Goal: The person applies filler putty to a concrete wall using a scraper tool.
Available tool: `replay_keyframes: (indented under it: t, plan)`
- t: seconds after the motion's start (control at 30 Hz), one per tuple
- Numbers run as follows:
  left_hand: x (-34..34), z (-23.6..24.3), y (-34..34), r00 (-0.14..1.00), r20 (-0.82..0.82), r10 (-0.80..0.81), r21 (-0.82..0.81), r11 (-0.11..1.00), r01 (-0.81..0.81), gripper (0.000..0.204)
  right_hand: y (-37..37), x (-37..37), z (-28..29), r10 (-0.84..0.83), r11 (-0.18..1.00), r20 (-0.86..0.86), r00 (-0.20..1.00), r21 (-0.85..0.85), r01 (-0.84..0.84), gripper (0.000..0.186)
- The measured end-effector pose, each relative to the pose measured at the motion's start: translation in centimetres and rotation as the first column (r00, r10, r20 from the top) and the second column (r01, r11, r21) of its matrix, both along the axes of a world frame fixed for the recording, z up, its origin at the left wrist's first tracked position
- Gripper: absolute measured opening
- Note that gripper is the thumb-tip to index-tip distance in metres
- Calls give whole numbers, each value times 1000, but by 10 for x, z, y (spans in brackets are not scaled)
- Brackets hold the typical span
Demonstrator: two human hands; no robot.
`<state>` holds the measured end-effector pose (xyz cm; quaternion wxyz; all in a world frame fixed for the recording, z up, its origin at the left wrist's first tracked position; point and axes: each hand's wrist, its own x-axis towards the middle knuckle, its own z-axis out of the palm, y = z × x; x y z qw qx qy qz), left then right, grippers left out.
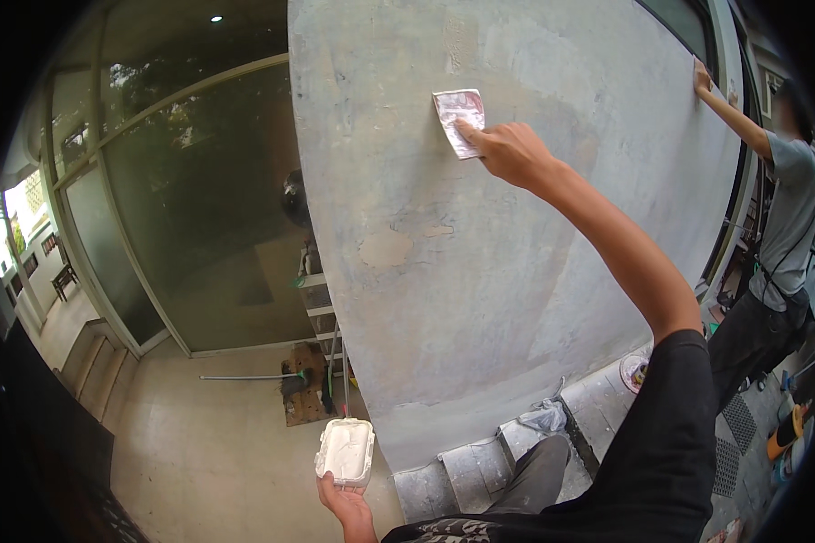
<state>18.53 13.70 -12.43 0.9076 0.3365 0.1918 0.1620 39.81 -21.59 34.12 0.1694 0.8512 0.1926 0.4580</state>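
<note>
My right hand is stretched up to the grey-white wall. It grips a thin, flat rectangular spreader, smeared white and pinkish, by its right edge, with a finger laid along its face. The spreader lies against or very close to the wall. Low on the left, my left hand supports a small white plastic tub from below, fingers around its near end. White paste fills the tub, its surface uneven. Between the two hands, the wall bears pale, peeled patches.
Paint-spattered steps run along the wall's foot, with a plastic bag on them. A long-handled broom lies by the dark glass panels. At the right, another person reaches to the same wall.
</note>
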Motion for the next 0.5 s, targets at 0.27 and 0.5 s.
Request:
replay_keyframes:
  t: [0.27, 0.5]
  plan:
    - [-6, 1, 6, 1000, 29, 9, -20, 1000, -8, 54, -15, -20, 116, -17, 1000, 469, 883, 15, 12, 29]
    - [-7, 1, -1, 999, 34, -2, -36, 999, 4, 53, 1, -23, 65, 42, 996, -19, 999, 83, -41, 25]
